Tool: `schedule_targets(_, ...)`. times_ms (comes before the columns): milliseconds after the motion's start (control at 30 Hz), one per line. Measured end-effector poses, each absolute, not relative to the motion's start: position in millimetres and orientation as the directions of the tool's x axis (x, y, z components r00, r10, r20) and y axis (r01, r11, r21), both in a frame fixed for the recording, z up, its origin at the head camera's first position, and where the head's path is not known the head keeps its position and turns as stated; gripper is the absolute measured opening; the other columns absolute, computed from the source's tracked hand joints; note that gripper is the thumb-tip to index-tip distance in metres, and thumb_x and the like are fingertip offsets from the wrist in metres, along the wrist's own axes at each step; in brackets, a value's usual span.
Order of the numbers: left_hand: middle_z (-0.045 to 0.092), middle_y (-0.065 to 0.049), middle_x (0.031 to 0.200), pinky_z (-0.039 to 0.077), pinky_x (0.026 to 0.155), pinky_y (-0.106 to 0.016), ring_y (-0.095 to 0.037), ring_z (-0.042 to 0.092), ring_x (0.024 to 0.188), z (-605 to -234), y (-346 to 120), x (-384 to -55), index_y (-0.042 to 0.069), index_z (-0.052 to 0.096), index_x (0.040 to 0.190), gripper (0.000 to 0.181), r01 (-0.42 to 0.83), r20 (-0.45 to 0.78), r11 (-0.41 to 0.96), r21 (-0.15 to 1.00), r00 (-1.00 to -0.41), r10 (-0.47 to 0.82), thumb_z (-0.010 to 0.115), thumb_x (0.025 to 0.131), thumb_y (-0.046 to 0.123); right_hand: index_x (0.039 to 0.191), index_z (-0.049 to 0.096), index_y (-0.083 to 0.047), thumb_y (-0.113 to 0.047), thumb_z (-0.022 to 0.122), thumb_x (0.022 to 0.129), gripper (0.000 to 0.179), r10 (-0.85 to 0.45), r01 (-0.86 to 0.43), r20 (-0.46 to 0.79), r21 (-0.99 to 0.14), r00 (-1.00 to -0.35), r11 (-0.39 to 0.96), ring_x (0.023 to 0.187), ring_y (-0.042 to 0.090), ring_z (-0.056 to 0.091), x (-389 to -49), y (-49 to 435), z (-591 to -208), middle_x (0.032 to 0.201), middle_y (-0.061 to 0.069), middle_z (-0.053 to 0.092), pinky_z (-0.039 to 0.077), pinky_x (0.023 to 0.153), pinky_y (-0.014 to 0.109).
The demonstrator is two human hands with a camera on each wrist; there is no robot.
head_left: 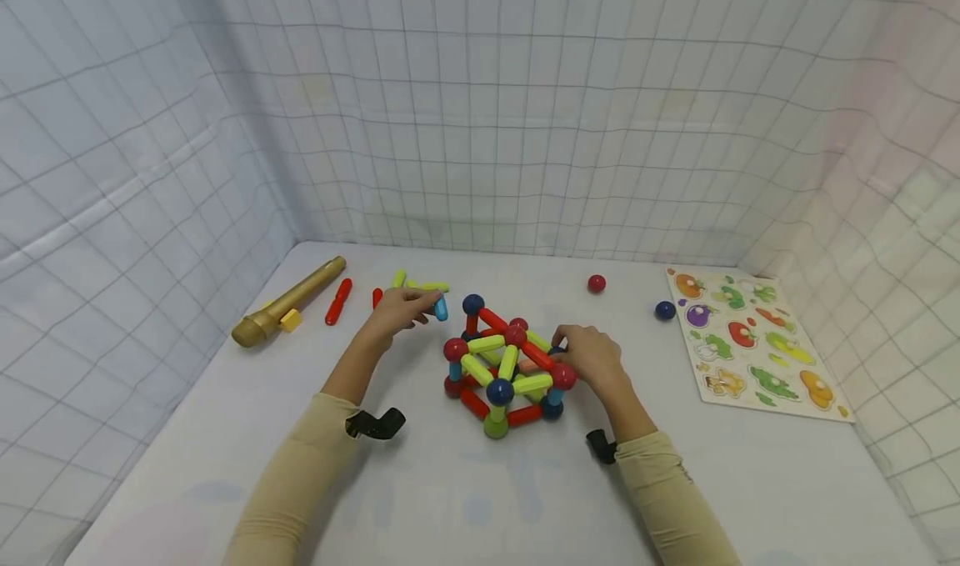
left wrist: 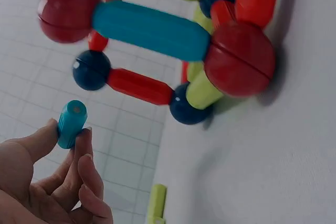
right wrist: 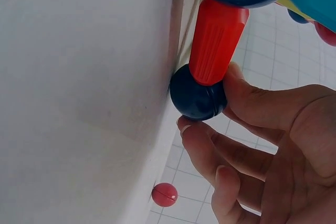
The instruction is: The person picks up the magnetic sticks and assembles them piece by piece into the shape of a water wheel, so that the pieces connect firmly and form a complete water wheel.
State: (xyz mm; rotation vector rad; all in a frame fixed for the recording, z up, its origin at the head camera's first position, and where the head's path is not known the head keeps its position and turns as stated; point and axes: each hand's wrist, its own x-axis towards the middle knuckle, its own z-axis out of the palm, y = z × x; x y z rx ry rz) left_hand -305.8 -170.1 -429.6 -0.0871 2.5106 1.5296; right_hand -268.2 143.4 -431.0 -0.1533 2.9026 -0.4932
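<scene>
Small stick [left wrist: 72, 124]: bright blue
Balls [head_left: 500, 392]: dark blue, red, one green
Joined sticks [head_left: 487, 343]: red, lime, blue
Long tube [head_left: 302, 293]: gold
Sleeves [head_left: 296, 466]: tan
Wall [head_left: 525, 132]: white, grey squares

1 struct. [head_left: 508, 363], 2 loose balls [head_left: 597, 283], prob. 5 loose rods [head_left: 339, 302].

Short blue rod [head_left: 441, 308] held aloft nr multicol. ball-rod frame [head_left: 508, 363] on wht tbl [head_left: 570, 508].

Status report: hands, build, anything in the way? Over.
Left hand pinching loose blue rod. Right hand pinching dark blue ball on ball-and-rod structure. Structure standing on table, nothing seen between it and the rod.
</scene>
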Motion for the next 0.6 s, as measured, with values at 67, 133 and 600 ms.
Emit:
schedule_targets(67, 0.069, -0.016, 0.112, 0.047, 0.097, -0.046, -0.022, 0.060, 0.094, -420, -168, -298, 0.007, 0.067, 0.120, 0.052, -0.156, -0.212, 0.435, 0.887, -0.974, 0.082, 0.059, 0.093, 0.051, 0.108, 0.069, -0.013, -0.027, 0.074, 0.085, 0.027, -0.130, -0.066, -0.171, -0.337, -0.977, 0.939, 0.075, 0.022, 0.059, -269, 145, -431, 0.093, 0.009, 0.071, 0.046, 0.058, 0.030)
schedule_targets(133, 0.070, -0.013, 0.107, 0.046, 0.096, -0.046, -0.020, 0.060, 0.092, -414, -164, -293, 0.008, 0.069, 0.117, 0.050, -0.145, -0.215, 0.442, 0.885, -0.970, 0.114, 0.060, 0.092, 0.051, 0.108, 0.069, -0.013, -0.027, 0.074, 0.085, 0.028, -0.129, -0.065, -0.168, -0.339, -0.977, 0.939, 0.075, 0.023, 0.059, -269, 146, -431, 0.094, 0.009, 0.071, 0.046, 0.058, 0.030)
schedule_targets(600, 0.069, -0.011, 0.112, 0.040, 0.076, -0.032, -0.022, 0.053, 0.090, -411, -144, -290, 0.008, 0.069, 0.121, 0.051, -0.065, -0.260, 0.582, 0.811, -0.930, 0.258, 0.059, 0.093, 0.049, 0.109, 0.069, -0.014, -0.029, 0.074, 0.086, 0.028, -0.130, -0.070, -0.169, -0.323, -0.977, 0.944, 0.076, 0.023, 0.059, -270, 143, -432, 0.096, 0.008, 0.071, 0.046, 0.058, 0.031)
